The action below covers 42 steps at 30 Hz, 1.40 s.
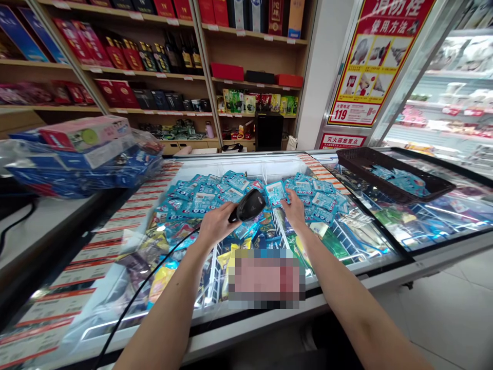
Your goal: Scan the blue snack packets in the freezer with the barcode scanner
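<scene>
A corded black barcode scanner (251, 204) is in my left hand (217, 222), whose fingers wrap round its handle. Its head points to the right, toward a small blue packet (276, 193). My right hand (293, 208) pinches that packet by its right edge, with the printed label side facing up. Many similar blue packets (206, 198) lie heaped on the left, and another heap of blue packets (321, 198) lies on the right. Both heaps are in or on the glass-topped chest freezer (385, 275), above wire dividers.
A dark plastic tray (435, 185) with several blue packets stands on the freezer at the right. Plastic-wrapped boxes (87, 149) sit at the left. The scanner's black cable (144, 282) runs past my left forearm. Shelves (250, 38) with boxes and bottles stand behind.
</scene>
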Each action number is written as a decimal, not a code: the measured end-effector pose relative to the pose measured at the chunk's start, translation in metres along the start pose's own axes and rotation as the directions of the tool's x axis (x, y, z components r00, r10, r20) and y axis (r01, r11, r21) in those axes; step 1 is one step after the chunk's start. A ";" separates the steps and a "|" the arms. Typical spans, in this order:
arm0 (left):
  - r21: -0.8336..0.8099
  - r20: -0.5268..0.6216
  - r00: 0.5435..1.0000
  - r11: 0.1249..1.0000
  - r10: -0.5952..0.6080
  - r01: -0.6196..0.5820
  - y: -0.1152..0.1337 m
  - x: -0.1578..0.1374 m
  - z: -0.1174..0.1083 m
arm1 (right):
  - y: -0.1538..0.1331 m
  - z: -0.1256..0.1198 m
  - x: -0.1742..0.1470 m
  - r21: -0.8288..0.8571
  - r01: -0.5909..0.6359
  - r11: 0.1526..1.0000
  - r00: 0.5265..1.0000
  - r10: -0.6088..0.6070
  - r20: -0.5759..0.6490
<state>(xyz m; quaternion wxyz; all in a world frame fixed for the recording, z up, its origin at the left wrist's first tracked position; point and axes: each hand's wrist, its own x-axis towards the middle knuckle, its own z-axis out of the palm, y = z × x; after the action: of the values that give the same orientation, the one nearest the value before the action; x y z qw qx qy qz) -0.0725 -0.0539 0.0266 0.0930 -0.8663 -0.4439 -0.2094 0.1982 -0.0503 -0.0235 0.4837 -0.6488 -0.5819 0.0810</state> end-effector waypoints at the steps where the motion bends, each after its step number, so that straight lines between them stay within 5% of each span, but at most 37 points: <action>1: -0.001 -0.001 1.000 1.000 -0.004 0.004 0.000 0.000 0.000 | 0.000 0.000 0.000 -0.004 0.004 1.000 1.000 -0.004 0.001; 25: 0.056 0.012 0.999 0.997 0.049 -0.049 -0.006 -0.002 0.004 | 0.001 0.001 0.000 0.027 0.023 0.999 0.999 -0.022 -0.031; 33: 0.078 -0.013 1.000 0.997 0.025 -0.024 -0.020 -0.006 0.007 | -0.007 -0.009 -0.001 0.028 0.012 1.000 0.977 -0.006 -0.213; 42: 0.098 -0.003 0.997 0.992 -0.077 0.076 -0.029 -0.012 -0.006 | 0.019 -0.051 0.011 -0.133 -0.179 0.975 0.912 0.114 -0.394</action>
<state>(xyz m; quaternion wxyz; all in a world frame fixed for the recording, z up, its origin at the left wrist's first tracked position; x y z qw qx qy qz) -0.1040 -0.0477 0.0257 0.1269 -0.8432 -0.4866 -0.1903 0.2484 -0.0654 -0.0053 0.5247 -0.7321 -0.4303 -0.0602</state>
